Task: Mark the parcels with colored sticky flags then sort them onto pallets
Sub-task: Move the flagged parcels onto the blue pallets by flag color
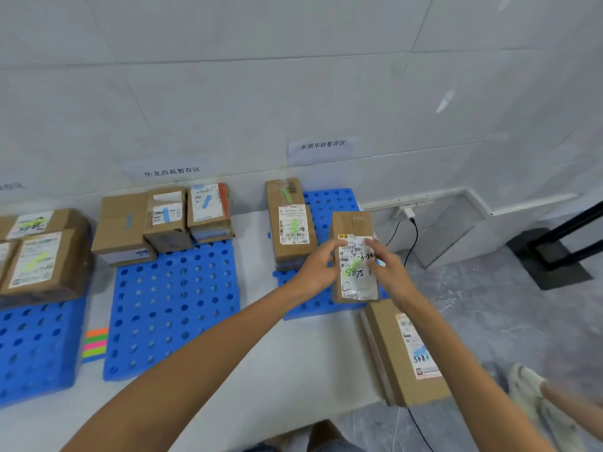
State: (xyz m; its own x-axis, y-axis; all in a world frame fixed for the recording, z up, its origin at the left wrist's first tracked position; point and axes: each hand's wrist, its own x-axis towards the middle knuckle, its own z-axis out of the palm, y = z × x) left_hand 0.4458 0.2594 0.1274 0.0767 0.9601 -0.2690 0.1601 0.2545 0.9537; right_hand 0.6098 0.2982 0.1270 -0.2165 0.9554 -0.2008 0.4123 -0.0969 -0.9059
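I hold a cardboard parcel (pixel 354 256) with a white label, a green flag and "8875" written on it, over the right blue pallet (pixel 329 203). My left hand (pixel 321 267) grips its left edge and my right hand (pixel 386 267) grips its right edge. A taller parcel with green flags (pixel 290 223) stands on the same pallet to the left. The middle blue pallet (pixel 173 305) carries three parcels with blue flags (pixel 166 216). The left blue pallet (pixel 36 347) bears parcels with green flags (pixel 39 259). A pad of colored sticky flags (pixel 95 344) lies between the left and middle pallets.
Another cardboard parcel (pixel 404 350) with a label lies on the floor by my right forearm. Paper signs (pixel 321 146) hang on the tiled wall above the pallets. A charger and black cable (pixel 411 223) run down at the right. A black stand base (pixel 554 252) sits far right.
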